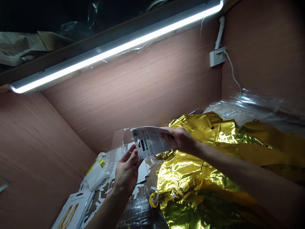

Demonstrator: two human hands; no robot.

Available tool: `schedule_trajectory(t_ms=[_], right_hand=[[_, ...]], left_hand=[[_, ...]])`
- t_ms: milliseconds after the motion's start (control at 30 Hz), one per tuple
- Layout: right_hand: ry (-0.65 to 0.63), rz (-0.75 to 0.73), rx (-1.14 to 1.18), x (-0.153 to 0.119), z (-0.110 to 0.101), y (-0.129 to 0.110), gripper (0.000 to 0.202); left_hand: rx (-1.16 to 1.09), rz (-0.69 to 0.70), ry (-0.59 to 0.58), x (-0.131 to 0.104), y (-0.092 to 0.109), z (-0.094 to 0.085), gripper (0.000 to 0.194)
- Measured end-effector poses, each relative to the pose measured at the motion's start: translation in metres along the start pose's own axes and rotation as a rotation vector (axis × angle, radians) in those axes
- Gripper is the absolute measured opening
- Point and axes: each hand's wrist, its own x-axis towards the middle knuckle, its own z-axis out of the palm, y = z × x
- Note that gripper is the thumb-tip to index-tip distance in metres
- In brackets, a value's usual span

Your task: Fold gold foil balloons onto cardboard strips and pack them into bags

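A printed white card (152,143) with a barcode, small pictures and fine text is held up in front of me. My right hand (179,138) grips its right end between thumb and fingers. My left hand (127,168) is closed in a pinch at the card's left edge, on a clear plastic bag (121,140) that stands up behind the fingers. Whether the card's left end lies inside the bag or in front of it, I cannot tell. Beneath and to the right of my right hand lies a large heap of shiny gold foil balloons (183,171).
Packaged cards with a gold balloon picture (71,211) lie at the lower left. White paper strips (97,203) are scattered beside them. Wooden panels (143,92) enclose the space under a lit tube (119,49). A white socket box (217,57) with a cable is at the right.
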Motion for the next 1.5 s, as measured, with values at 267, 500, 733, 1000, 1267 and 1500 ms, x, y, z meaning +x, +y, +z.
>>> schedule_trajectory(t_ms=[267, 500, 733, 1000, 1267, 1500], right_hand=[[-0.357, 0.486, 0.716, 0.004, -0.006, -0.009, 0.039], [-0.359, 0.565, 0.816, 0.006, -0.007, -0.005, 0.032], [-0.288, 0.574, 0.83, 0.005, -0.002, -0.007, 0.029], [-0.308, 0.574, 0.859, 0.0, 0.013, -0.018, 0.038], [-0.148, 0.467, 0.604, 0.003, 0.007, -0.006, 0.035], [-0.108, 0.363, 0.432, -0.002, 0.014, -0.007, 0.034]], left_hand=[[0.023, 0.064, 0.055, -0.005, 0.004, 0.004, 0.03], [0.001, 0.022, -0.005, 0.003, 0.009, 0.003, 0.015], [-0.035, 0.018, -0.108, 0.0, 0.011, 0.001, 0.009], [-0.044, 0.05, -0.172, -0.006, 0.0, 0.001, 0.01], [-0.076, 0.114, -0.067, 0.018, 0.011, -0.011, 0.007], [-0.115, 0.089, -0.089, 0.016, 0.0, -0.01, 0.006]])
